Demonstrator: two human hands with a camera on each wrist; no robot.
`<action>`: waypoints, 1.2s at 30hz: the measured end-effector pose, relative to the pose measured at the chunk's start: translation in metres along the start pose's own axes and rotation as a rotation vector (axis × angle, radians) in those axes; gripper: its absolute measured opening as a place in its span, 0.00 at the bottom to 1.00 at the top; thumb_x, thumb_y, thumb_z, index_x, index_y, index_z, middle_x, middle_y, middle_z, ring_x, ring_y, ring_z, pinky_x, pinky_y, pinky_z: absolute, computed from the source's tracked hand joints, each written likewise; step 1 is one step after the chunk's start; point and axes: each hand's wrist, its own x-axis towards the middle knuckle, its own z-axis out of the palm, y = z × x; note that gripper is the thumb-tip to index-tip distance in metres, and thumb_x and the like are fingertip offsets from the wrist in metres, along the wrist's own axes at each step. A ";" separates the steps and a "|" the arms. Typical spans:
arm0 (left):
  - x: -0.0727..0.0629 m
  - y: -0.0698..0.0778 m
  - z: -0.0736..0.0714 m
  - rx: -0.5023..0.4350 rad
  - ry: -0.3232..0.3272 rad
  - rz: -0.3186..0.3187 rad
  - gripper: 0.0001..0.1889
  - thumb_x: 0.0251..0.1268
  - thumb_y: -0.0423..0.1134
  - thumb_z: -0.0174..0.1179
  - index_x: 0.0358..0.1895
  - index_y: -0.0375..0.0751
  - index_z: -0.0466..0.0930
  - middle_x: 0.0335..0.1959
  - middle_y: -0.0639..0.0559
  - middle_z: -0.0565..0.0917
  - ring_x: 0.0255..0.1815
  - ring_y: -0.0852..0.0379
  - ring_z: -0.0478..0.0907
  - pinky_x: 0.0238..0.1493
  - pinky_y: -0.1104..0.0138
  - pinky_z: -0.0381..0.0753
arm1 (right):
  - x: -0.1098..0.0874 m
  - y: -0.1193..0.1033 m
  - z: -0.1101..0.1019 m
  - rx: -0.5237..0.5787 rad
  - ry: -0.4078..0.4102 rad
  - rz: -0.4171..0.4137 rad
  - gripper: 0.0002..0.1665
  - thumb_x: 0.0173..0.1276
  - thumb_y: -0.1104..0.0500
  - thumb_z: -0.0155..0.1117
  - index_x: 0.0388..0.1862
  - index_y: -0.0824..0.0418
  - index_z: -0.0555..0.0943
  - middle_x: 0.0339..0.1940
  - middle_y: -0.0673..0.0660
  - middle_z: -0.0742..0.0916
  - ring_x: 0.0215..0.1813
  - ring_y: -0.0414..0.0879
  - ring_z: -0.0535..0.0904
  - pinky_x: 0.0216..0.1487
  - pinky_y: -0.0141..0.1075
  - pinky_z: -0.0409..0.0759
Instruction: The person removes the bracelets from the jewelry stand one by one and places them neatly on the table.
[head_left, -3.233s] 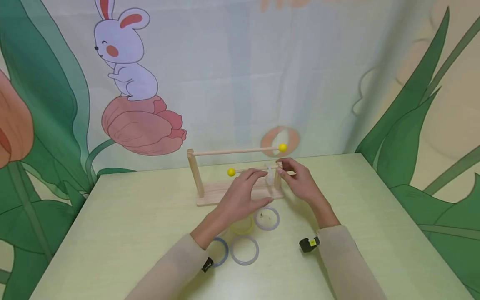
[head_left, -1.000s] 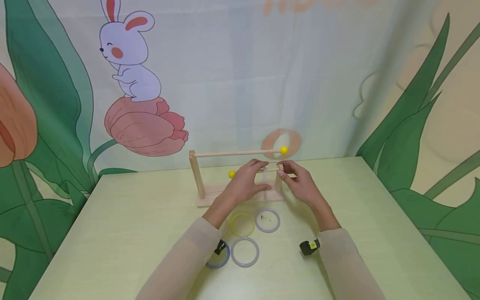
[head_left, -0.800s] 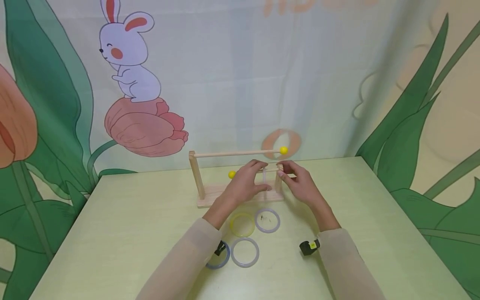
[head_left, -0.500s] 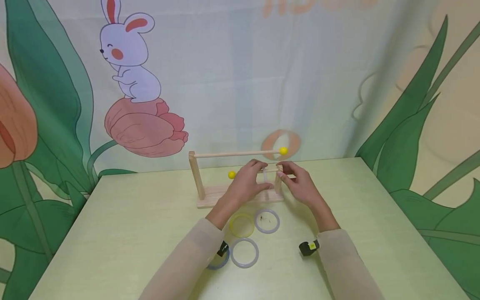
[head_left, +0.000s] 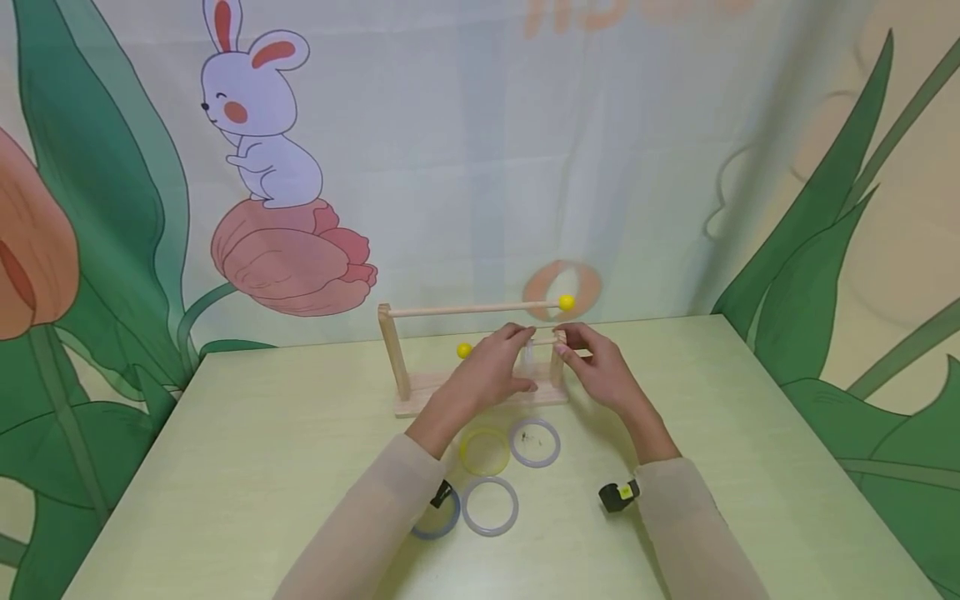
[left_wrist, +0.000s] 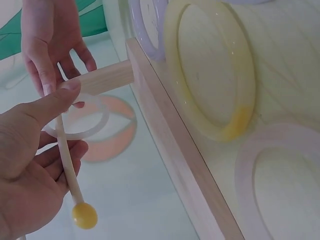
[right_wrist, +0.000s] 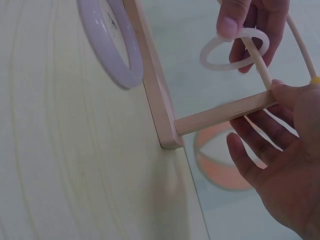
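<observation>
A wooden stand [head_left: 422, 403] sits towards the back of the table, a tall post on its left and a short post [right_wrist: 225, 114] on its right. From the short post a lower rod with a yellow ball end [left_wrist: 84, 215] points left. A whitish translucent ring [right_wrist: 220, 66] hangs around that rod. My left hand [head_left: 487, 367] pinches this ring between thumb and fingers, close to the short post. My right hand [head_left: 603, 367] grips the short post's top, thumb on one side and fingers on the other.
In front of the stand lie a yellow ring [head_left: 462, 454], a pale purple ring [head_left: 535, 464], another pale ring [head_left: 490, 533] and a blue ring [head_left: 433, 536] partly behind my left sleeve. The upper rod [head_left: 480, 308], with its yellow ball [head_left: 566, 303], runs right from the tall post.
Since the earliest frame my left hand has shifted slightly up and right onto the ring, and the ring stands a little farther left along the rod. My right hand stays on the post.
</observation>
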 end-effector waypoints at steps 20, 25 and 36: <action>-0.019 -0.018 -0.019 0.058 0.125 0.012 0.41 0.64 0.53 0.77 0.76 0.43 0.71 0.70 0.48 0.78 0.68 0.47 0.78 0.67 0.47 0.77 | 0.000 -0.002 0.002 0.000 0.015 -0.012 0.21 0.84 0.57 0.60 0.68 0.67 0.78 0.55 0.65 0.87 0.59 0.58 0.84 0.59 0.53 0.85; -0.032 -0.029 -0.027 0.028 0.180 -0.002 0.40 0.63 0.51 0.78 0.74 0.42 0.72 0.70 0.47 0.79 0.66 0.46 0.80 0.65 0.45 0.77 | 0.000 -0.003 0.002 0.019 0.025 -0.019 0.21 0.84 0.58 0.60 0.69 0.67 0.78 0.56 0.67 0.87 0.60 0.59 0.83 0.59 0.55 0.84; -0.057 -0.049 -0.030 -0.012 0.208 -0.043 0.39 0.60 0.46 0.80 0.72 0.37 0.75 0.68 0.44 0.81 0.63 0.45 0.81 0.66 0.46 0.77 | 0.000 -0.002 0.003 -0.011 0.020 -0.014 0.20 0.84 0.56 0.59 0.67 0.65 0.78 0.55 0.63 0.87 0.60 0.57 0.83 0.59 0.53 0.84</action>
